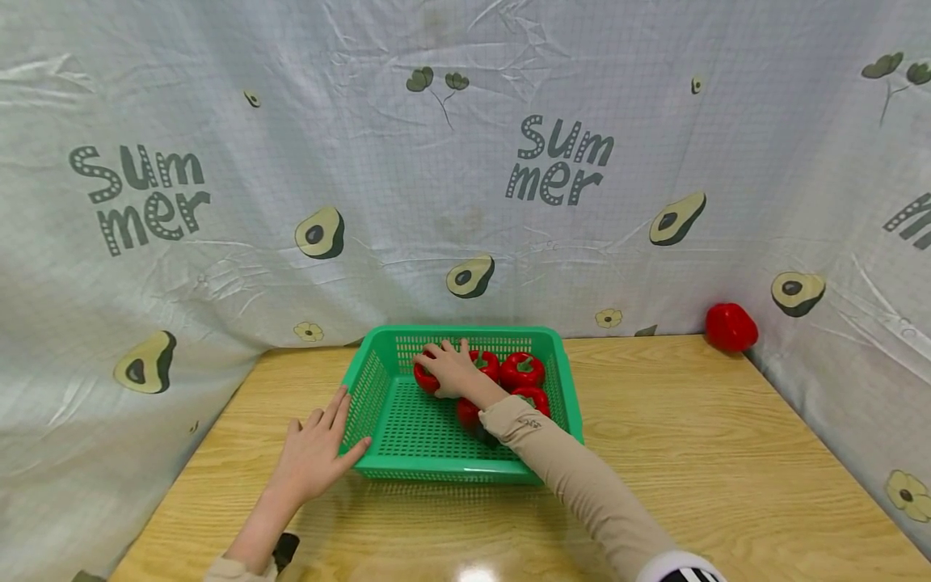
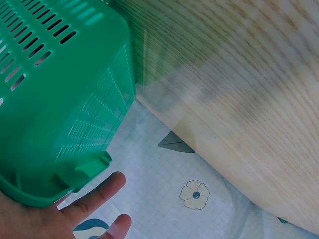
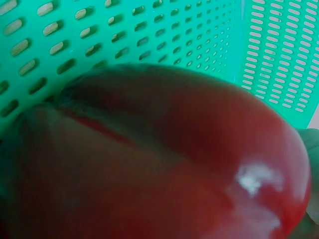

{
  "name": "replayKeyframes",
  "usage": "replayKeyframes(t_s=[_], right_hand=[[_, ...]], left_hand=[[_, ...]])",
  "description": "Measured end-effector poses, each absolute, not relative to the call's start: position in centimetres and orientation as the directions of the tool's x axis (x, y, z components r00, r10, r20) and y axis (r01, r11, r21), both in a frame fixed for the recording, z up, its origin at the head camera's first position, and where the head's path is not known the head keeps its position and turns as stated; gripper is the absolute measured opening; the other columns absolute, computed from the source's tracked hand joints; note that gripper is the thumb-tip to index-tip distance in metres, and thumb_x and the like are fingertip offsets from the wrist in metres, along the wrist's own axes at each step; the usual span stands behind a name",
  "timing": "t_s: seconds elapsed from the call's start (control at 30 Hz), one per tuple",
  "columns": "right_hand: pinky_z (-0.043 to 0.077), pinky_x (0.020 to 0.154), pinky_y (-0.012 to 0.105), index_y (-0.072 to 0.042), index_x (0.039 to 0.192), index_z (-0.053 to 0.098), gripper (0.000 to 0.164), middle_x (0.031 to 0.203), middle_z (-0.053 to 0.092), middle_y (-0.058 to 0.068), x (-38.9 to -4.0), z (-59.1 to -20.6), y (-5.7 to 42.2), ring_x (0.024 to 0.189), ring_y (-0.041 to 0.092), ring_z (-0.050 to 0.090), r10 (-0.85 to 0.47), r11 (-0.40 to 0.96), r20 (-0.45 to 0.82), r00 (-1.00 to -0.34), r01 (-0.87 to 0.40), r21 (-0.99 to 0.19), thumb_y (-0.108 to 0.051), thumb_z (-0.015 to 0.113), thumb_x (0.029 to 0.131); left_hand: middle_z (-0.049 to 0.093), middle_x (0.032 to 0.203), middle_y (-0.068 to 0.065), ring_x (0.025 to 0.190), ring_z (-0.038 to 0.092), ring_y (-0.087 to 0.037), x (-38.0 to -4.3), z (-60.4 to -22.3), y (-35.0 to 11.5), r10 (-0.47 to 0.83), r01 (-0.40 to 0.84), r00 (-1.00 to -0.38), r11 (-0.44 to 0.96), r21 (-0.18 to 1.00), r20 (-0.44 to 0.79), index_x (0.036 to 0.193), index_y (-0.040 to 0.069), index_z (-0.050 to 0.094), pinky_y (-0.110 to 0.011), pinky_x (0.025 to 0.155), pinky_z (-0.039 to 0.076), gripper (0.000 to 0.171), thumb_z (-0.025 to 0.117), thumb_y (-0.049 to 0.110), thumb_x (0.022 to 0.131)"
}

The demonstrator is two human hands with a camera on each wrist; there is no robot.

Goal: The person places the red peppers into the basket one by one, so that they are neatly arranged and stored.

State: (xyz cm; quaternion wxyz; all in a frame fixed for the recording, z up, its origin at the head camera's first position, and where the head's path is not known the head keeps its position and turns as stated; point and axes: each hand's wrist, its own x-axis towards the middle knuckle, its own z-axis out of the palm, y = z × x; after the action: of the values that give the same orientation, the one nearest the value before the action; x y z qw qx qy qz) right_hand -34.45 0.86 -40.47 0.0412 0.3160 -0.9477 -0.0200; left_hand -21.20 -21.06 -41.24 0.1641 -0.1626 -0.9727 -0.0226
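A green plastic basket (image 1: pixel 451 467) stands on the wooden table with several red bell peppers inside, mostly on its right side. My right hand (image 1: pixel 454 373) reaches into it and grips a red bell pepper (image 1: pixel 424 378) near the back left, fingers spread over it. Another bell pepper (image 1: pixel 522 370) sits at the back right. Under my right forearm, one more bell pepper (image 1: pixel 468 414) is partly hidden. A red bell pepper (image 3: pixel 224 149) fills much of the right wrist view. My left hand (image 1: pixel 313 453) touches the basket's left rim, fingers fairly straight.
A lone red bell pepper (image 1: pixel 730 327) lies at the table's far right corner, by the curtain. Behind and beside the wooden table (image 1: pixel 669 436) hangs a pale cloth (image 1: pixel 407 178) printed with avocados and lettering.
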Motion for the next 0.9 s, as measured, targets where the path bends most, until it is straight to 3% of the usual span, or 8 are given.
replayKeyframes(t_s=[0.27, 0.57, 0.9], right_hand=[[0.021, 0.102, 0.059, -0.035, 0.130, 0.043, 0.059, 0.142, 0.031, 0.001, -34.5, -40.4, 1.0, 0.125, 0.026, 0.035, -0.613, 0.790, 0.037, -0.790, -0.611, 0.052, -0.019, 0.068, 0.079], [0.021, 0.101, 0.055, -0.038, 0.132, 0.040, 0.060, 0.144, 0.030, -0.001, -34.2, -39.9, 0.9, 0.128, 0.027, 0.030, -0.616, 0.782, 0.025, -0.787, -0.608, 0.139, -0.032, 0.067, 0.079], [0.022, 0.099, 0.056, -0.034, 0.130, 0.043, 0.056, 0.142, 0.033, 0.000, -32.9, -38.1, 1.7, 0.125, 0.024, 0.031, -0.645, 0.760, 0.052, -0.762, -0.635, 0.137, -0.031, 0.067, 0.079]], left_hand=[[0.034, 0.142, -0.014, 0.108, 0.050, -0.034, -21.1, -41.0, -21.0, 0.308, 0.323, -0.893, 0.946, -0.010, 0.327, 0.136, 0.000, 0.036, -0.055, 0.074, 0.038, 0.072, 0.051, 0.046, 0.084], [0.034, 0.142, -0.014, 0.108, 0.050, -0.034, -21.0, -40.9, -20.9, 0.308, 0.322, -0.895, 0.947, -0.012, 0.323, 0.136, 0.000, 0.035, -0.054, 0.072, 0.038, 0.072, 0.050, 0.047, 0.084], [0.034, 0.142, -0.015, 0.109, 0.050, -0.036, -21.0, -40.9, -20.9, 0.308, 0.327, -0.896, 0.945, 0.005, 0.320, 0.136, -0.001, 0.035, -0.057, 0.076, 0.038, 0.071, 0.050, 0.046, 0.085]])
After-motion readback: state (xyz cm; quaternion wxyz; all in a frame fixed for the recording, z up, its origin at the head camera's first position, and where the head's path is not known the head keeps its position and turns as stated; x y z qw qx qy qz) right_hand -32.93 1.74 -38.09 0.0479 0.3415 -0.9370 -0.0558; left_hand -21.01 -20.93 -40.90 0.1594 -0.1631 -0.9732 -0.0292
